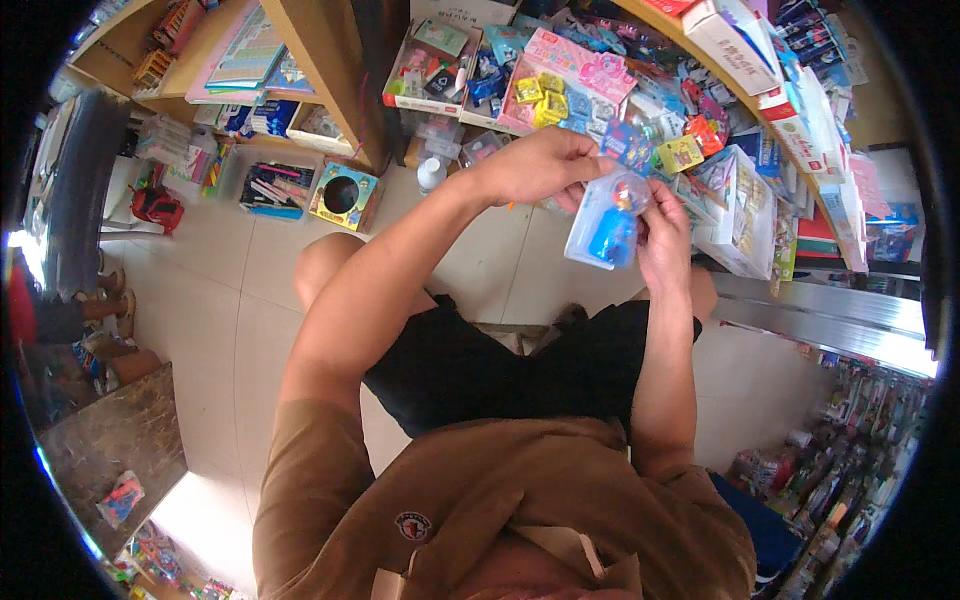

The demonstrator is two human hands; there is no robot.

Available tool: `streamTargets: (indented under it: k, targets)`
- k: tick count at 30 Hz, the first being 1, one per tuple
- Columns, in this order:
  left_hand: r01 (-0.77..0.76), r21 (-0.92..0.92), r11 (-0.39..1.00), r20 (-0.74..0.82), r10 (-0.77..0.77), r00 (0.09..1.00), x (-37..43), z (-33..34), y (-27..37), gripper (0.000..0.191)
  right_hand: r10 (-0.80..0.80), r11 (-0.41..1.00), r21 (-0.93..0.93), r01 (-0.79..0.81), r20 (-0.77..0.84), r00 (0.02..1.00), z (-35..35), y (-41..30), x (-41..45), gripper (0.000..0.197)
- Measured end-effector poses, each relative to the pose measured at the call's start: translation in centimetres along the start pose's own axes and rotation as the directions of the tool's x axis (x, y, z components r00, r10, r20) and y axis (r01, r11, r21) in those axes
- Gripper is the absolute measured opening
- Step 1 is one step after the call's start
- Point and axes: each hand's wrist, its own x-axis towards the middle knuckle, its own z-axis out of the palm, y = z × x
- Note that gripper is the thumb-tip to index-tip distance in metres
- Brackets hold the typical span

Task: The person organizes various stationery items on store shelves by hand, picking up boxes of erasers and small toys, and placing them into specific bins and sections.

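Note:
Between my two hands is a blister pack [604,225] with a clear plastic front, a printed blue card top and a bright blue item inside. My left hand [544,166] pinches its upper left edge near the card. On the pack's right side, my right hand [664,229] grips the edge with thumb and fingers. Just beyond the pack lies a yellow packet [680,154] among other small packaged goods. A pink display box [574,56] with yellow and blue wrapped pieces stands above my left hand.
A white carton [742,217] of packets stands at the right. On the floor at the left are a clear plastic bin [232,176] of pens, a yellow box with a round black opening [342,194] and a white bottle [431,175]. A wooden shelf [307,67] rises behind them.

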Motion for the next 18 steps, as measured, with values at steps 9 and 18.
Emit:
streamTargets:
  k: [9, 18]
  targets:
    - [-0.078, -0.017, 0.997, 0.144, 0.080, 0.986, -3.8, -1.5, 1.3, 0.047, -0.065, 0.996, 0.052, 0.066, -0.010, 0.998, 4.2, -1.5, 1.7, 0.021]
    - [0.009, -0.218, 0.976, -0.246, -0.064, 0.967, -6.7, -5.1, 2.6, 0.024, -0.160, 0.984, 0.064, 0.166, -0.094, 0.983, 4.1, -6.2, 12.7, 0.019]
